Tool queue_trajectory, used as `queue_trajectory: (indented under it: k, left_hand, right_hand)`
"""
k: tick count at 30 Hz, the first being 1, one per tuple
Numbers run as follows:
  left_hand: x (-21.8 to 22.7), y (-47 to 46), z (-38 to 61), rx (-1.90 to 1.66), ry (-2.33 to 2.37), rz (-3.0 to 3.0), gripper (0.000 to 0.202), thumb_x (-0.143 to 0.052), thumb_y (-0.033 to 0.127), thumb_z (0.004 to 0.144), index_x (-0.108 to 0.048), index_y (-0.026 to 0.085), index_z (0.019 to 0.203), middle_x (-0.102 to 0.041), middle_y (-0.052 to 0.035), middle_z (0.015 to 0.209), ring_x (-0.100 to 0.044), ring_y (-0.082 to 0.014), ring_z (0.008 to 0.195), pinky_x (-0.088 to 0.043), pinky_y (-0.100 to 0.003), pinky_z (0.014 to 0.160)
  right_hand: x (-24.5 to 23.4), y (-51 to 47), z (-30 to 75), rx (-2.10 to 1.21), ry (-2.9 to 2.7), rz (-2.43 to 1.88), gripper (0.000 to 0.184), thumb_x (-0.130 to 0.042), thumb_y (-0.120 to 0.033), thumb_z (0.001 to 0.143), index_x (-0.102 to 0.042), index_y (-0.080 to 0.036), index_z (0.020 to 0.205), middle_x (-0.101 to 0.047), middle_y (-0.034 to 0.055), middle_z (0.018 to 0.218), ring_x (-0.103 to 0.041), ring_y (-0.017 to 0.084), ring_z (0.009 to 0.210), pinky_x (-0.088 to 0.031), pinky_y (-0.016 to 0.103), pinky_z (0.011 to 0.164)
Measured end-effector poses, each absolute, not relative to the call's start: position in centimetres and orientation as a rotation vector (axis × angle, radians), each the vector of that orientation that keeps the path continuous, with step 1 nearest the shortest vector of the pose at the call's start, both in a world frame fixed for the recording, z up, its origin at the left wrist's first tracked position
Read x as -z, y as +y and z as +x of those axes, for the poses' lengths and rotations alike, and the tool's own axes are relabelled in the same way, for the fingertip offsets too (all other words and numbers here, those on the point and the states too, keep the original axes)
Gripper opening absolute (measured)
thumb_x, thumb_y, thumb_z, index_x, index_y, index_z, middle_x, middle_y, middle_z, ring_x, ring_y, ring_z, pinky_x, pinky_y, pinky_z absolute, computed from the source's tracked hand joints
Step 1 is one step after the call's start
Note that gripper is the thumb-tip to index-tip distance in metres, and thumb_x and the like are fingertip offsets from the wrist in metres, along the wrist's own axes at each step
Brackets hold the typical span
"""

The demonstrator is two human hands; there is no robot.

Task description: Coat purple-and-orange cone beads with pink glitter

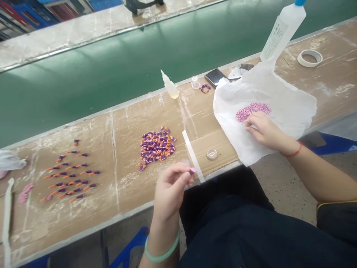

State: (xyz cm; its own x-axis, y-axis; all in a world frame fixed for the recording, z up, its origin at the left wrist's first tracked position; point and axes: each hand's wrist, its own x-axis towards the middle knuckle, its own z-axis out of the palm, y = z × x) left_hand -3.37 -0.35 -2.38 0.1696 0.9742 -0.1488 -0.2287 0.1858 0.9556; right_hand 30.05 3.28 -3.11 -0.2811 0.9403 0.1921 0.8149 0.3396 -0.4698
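Observation:
My left hand [172,188] is closed in a pinch around a small purple piece with a pink end [192,171], above the front edge of the table. My right hand [260,128] has its fingertips drawn together at the near edge of a heap of tiny pink beads [252,111]. What those fingers hold, if anything, is too small to see. The beads lie on a crumpled white sheet [290,100]. Between my hands sits a small clear round dish [212,154], beside a white strip [193,156]. Left of them is a pile of small purple and orange pieces [157,144].
More purple and orange pieces [69,175] lie in rows at the left, near some pink bits [26,192]. Along the back stand a dropper bottle [170,86], a small clear cup [195,82], a phone [216,77] and a large bottle [283,31]. A tape roll [309,58] lies far right.

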Motion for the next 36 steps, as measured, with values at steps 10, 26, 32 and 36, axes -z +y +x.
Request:
queue_trajectory:
  k: [10, 26, 32, 36]
  left_hand:
    - [-0.9, 0.6, 3.2, -0.806, 0.824, 1.432, 0.010, -0.072, 0.025, 0.085, -0.076, 0.017, 0.080, -0.071, -0.0059, 0.075, -0.063, -0.0139, 0.061, -0.052, -0.023, 0.056]
    - [-1.3, 0.0, 3.3, -0.771, 0.735, 1.220, 0.028, -0.072, 0.037, 0.086, -0.066, 0.015, 0.070, -0.060, -0.0005, 0.061, -0.055, -0.0100, 0.054, -0.051, -0.022, 0.055]
    - [-1.0, -0.3, 3.7, -0.798, 0.776, 1.176, 0.033, -0.073, 0.042, 0.084, -0.063, 0.015, 0.070, -0.058, 0.0011, 0.059, -0.050, -0.0074, 0.050, -0.043, -0.020, 0.050]
    - [-0.6, -0.5, 3.9, -0.840, 0.766, 1.139, 0.034, -0.073, 0.044, 0.083, -0.062, 0.015, 0.070, -0.058, 0.0017, 0.058, -0.046, -0.0064, 0.048, -0.039, -0.019, 0.047]
  right_hand:
    - [-4.9, 0.0, 24.4, -0.791, -2.367, -0.932, 0.016, -0.044, -0.008, 0.096, -0.045, -0.020, 0.087, -0.051, 0.0048, 0.087, -0.046, 0.019, 0.083, -0.040, 0.031, 0.073]
    - [-5.8, -0.8, 23.1, -0.370, -2.477, -0.897, 0.018, -0.045, -0.003, 0.093, -0.052, -0.017, 0.083, -0.053, 0.0069, 0.081, -0.043, 0.020, 0.077, -0.041, 0.033, 0.067]
    - [-5.5, -0.8, 22.9, -0.442, -2.379, -0.955, 0.018, -0.051, -0.008, 0.095, -0.053, -0.016, 0.079, -0.054, 0.0043, 0.074, -0.044, 0.017, 0.071, -0.039, 0.030, 0.064]
    - [-5.3, -0.9, 22.7, -0.588, -2.264, -0.943, 0.017, -0.055, -0.008, 0.095, -0.055, -0.017, 0.081, -0.058, 0.0018, 0.073, -0.049, 0.014, 0.071, -0.042, 0.027, 0.066]
